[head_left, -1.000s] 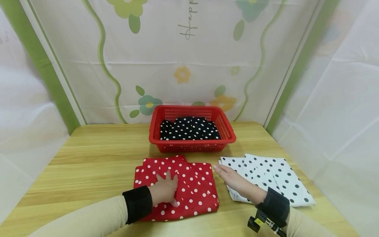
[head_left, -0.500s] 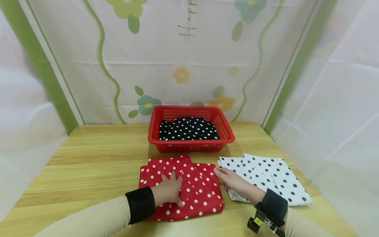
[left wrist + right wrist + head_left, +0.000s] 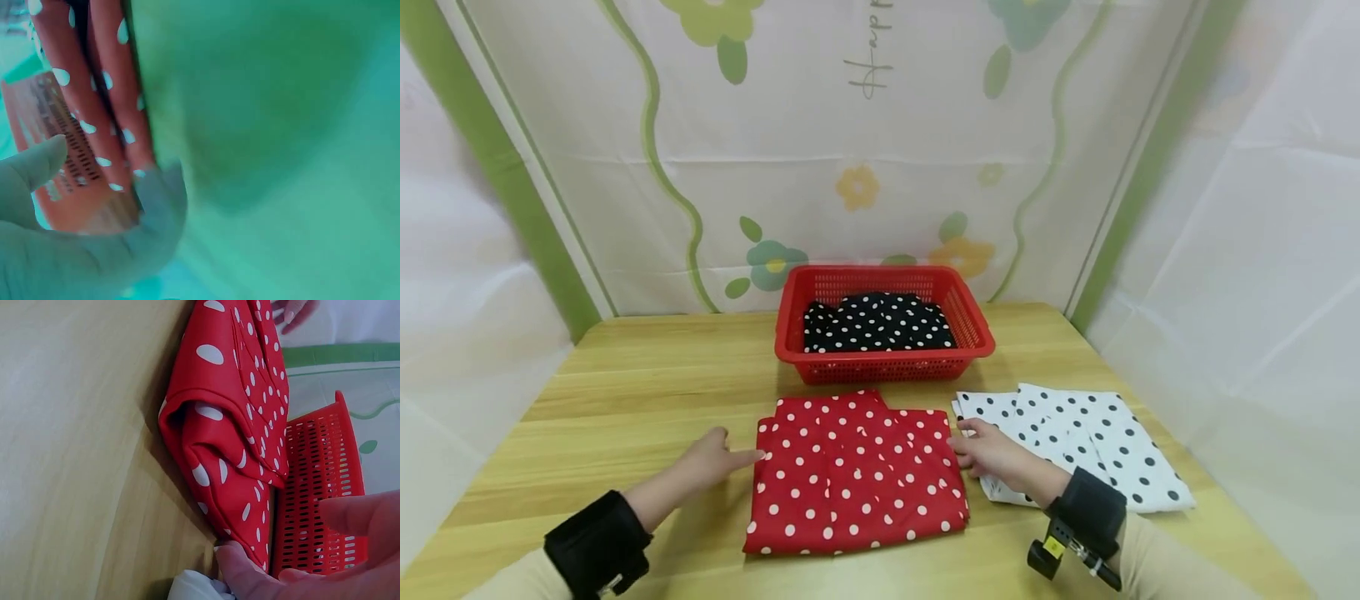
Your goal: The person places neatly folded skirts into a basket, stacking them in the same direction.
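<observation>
A folded red cloth with white dots [image 3: 861, 479] lies flat at the front middle of the table. My left hand [image 3: 700, 467] is at its left edge, a fingertip right at the fabric; in the left wrist view the thumb stands apart from the fingers beside the folded layers [image 3: 87, 112]. At the opposite edge, my right hand [image 3: 996, 458] has its fingertips close to the cloth. The right wrist view shows that hand's thumb [image 3: 350, 512] spread away and a finger [image 3: 237, 562] touching the cloth's lower corner. Neither hand grips the fabric.
Behind the red cloth stands a red plastic basket [image 3: 887, 357] with a black dotted cloth [image 3: 880, 323] inside. A folded white cloth with black dots [image 3: 1112, 446] lies to the right, partly behind my right hand. A printed curtain [image 3: 850, 125] closes off the table's back.
My left hand has lifted off the middle of the red cloth and moved to its left edge. The cloth shifted slightly right, then stayed. The right hand stayed near the right edge.
</observation>
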A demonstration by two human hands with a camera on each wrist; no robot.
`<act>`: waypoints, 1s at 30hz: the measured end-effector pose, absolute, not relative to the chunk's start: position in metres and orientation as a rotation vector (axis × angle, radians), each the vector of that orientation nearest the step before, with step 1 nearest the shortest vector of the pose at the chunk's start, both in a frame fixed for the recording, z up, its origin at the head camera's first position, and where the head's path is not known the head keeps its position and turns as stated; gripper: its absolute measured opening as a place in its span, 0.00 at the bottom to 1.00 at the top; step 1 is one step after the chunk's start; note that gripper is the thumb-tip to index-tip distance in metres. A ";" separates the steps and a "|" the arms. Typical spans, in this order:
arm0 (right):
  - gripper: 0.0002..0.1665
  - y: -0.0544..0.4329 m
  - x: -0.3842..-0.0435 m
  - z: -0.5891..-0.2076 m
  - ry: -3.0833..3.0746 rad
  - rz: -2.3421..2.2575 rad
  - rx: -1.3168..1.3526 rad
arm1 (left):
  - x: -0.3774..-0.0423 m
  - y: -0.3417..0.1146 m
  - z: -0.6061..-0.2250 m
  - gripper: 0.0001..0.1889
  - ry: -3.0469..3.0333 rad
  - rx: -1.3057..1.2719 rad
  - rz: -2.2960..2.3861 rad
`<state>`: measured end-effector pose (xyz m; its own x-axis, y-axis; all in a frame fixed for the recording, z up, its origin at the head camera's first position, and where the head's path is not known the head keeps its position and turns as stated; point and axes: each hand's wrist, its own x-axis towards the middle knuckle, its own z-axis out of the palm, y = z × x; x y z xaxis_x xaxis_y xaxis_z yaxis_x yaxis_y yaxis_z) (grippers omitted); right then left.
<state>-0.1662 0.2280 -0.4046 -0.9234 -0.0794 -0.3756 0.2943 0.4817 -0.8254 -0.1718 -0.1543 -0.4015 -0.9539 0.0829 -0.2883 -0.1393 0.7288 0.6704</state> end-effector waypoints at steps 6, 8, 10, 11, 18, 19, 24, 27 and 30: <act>0.31 0.224 -0.171 -0.406 2.398 -1.359 0.269 | -0.165 -0.155 -0.413 0.32 2.295 -0.107 1.354; 0.28 0.221 -0.172 -0.407 2.380 -1.378 0.293 | -0.164 -0.150 -0.415 0.25 2.249 -0.104 1.397; 0.27 0.219 -0.174 -0.408 2.360 -1.405 0.304 | -0.165 -0.146 -0.417 0.20 2.217 -0.110 1.420; 0.25 0.218 -0.174 -0.409 2.352 -1.418 0.318 | -0.165 -0.144 -0.417 0.19 2.203 -0.114 1.430; 0.11 0.217 -0.176 -0.411 2.376 -1.426 0.414 | -0.167 -0.141 -0.422 0.17 2.144 -0.101 1.449; 0.10 0.217 -0.176 -0.411 2.386 -1.421 0.416 | -0.167 -0.140 -0.423 0.17 2.141 -0.099 1.452; 0.10 0.218 -0.174 -0.408 2.457 -1.380 0.371 | -0.165 -0.136 -0.424 0.17 2.138 -0.084 1.477; 0.09 0.219 -0.172 -0.405 2.503 -1.350 0.345 | -0.163 -0.134 -0.421 0.17 2.147 -0.079 1.488; 0.08 0.220 -0.171 -0.401 2.536 -1.336 0.321 | -0.161 -0.135 -0.417 0.17 2.164 -0.073 1.490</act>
